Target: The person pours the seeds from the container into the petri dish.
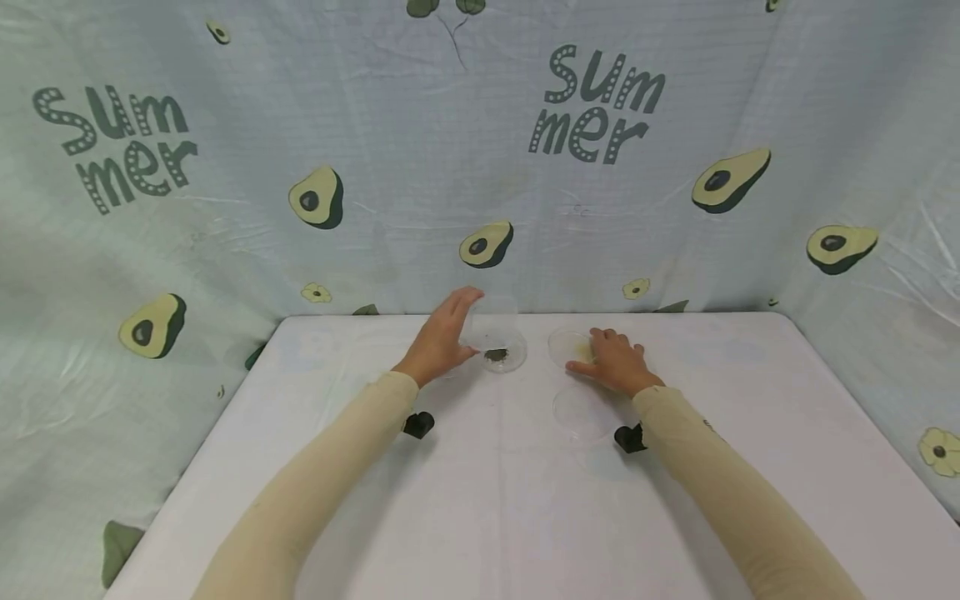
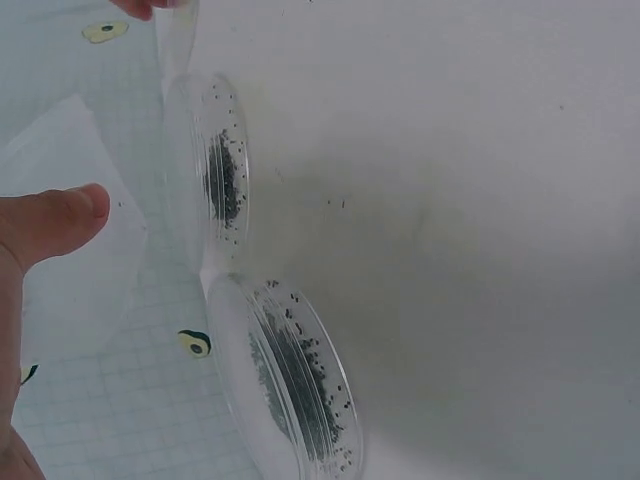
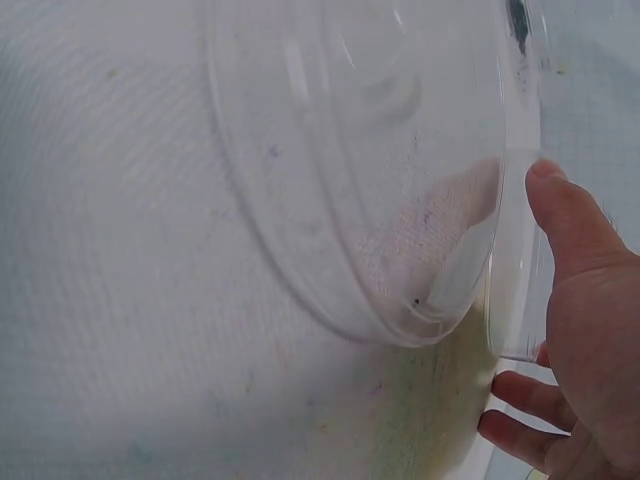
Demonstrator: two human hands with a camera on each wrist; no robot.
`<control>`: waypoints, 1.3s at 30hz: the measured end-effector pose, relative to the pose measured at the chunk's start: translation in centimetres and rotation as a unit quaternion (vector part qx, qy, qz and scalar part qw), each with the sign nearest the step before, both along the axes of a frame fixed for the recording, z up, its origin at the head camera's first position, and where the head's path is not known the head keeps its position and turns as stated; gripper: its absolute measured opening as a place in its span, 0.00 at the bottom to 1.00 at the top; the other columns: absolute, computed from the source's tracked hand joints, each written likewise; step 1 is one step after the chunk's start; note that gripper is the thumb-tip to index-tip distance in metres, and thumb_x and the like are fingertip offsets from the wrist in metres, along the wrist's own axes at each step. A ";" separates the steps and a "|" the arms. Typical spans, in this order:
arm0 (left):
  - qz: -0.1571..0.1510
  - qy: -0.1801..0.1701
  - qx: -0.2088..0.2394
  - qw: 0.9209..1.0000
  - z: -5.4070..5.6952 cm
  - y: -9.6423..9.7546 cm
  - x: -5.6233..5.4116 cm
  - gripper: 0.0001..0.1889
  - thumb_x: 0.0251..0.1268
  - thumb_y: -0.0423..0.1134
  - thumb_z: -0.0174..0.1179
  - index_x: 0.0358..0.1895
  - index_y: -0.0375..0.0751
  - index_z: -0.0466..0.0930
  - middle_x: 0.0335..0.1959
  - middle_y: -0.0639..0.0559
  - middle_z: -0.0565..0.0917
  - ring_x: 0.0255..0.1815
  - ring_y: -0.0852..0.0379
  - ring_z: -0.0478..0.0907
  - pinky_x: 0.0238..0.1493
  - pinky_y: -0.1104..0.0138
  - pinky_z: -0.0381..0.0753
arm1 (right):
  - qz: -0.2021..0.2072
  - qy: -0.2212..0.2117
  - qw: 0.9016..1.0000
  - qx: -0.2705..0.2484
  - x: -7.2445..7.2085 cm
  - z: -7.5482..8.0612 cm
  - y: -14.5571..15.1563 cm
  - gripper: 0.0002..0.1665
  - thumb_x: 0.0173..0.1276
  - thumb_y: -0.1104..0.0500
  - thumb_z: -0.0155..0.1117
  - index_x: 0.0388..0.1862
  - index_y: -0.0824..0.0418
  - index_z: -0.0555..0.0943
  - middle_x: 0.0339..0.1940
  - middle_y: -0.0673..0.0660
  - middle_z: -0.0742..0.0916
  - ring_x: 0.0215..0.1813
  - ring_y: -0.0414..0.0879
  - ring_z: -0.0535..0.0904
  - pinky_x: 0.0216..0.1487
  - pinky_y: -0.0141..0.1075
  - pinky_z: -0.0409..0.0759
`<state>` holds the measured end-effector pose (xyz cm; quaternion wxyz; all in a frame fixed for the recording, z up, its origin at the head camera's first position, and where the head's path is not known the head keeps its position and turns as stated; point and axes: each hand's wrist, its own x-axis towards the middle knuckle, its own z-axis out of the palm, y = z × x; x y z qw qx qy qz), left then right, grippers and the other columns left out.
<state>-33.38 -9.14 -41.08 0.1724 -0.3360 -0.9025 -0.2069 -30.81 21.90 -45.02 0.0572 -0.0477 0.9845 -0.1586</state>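
Observation:
My left hand [image 1: 442,333] is at the back of the table, thumb and fingers at the edge of a translucent white sheet [image 2: 75,240], which stands upright behind a clear petri dish [image 1: 517,363]. Dark, seed-like grains [image 1: 496,355] lie in that dish. Closer to the left hand is another dish of dark grains [image 2: 300,390], mostly hidden by the hand in the head view. My right hand [image 1: 617,363] grips a clear dish [image 1: 558,343] with yellowish contents, thumb and fingers on opposite sides of its rim. In front of it lies a clear round dish or lid [image 1: 582,414].
The white table [image 1: 495,500] ends at a hanging cloth [image 1: 405,167] printed with avocados. A black wrist mount [image 1: 418,425] sits under the left sleeve and a second one [image 1: 630,438] beside the right sleeve. A few stray grains [image 2: 336,204] lie on the tabletop.

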 end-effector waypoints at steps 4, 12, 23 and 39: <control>-0.010 0.017 -0.015 1.000 0.1 0.9 0.0 0.49 0.43 0.31 0.77 0.71 0.44 0.56 0.70 0.46 0.65 0.70 0.48 0.66 0.70 0.59 0.69 | 0.003 -0.003 1.000 -0.001 0.2 0.2 -0.2 0.54 0.63 0.33 0.61 0.72 0.69 0.58 0.69 0.74 0.69 0.68 0.69 0.64 0.64 0.69 0.59; -0.020 0.022 -0.040 0.999 0.5 3.8 -0.5 0.50 0.41 0.33 0.78 0.71 0.46 0.58 0.69 0.46 0.66 0.70 0.49 0.66 0.71 0.57 0.67 | -0.001 0.001 1.000 -0.003 0.2 -0.1 -0.5 0.55 0.61 0.32 0.62 0.73 0.68 0.58 0.70 0.73 0.68 0.69 0.70 0.63 0.64 0.71 0.58; -0.009 0.028 -0.097 0.995 0.2 8.1 -0.8 0.50 0.46 0.38 0.77 0.74 0.52 0.57 0.70 0.48 0.66 0.72 0.50 0.64 0.70 0.51 0.67 | -0.006 0.000 1.000 0.014 0.2 -0.5 -0.4 0.57 0.61 0.30 0.60 0.73 0.68 0.58 0.70 0.72 0.67 0.69 0.69 0.62 0.64 0.71 0.57; -0.028 0.057 -0.220 0.973 0.7 12.8 -1.1 0.43 0.54 0.36 0.71 0.73 0.44 0.58 0.72 0.49 0.64 0.75 0.52 0.59 0.70 0.59 0.69 | -0.012 0.002 1.000 0.014 0.3 -0.5 -0.2 0.56 0.60 0.29 0.60 0.73 0.65 0.60 0.70 0.69 0.67 0.71 0.67 0.60 0.63 0.74 0.57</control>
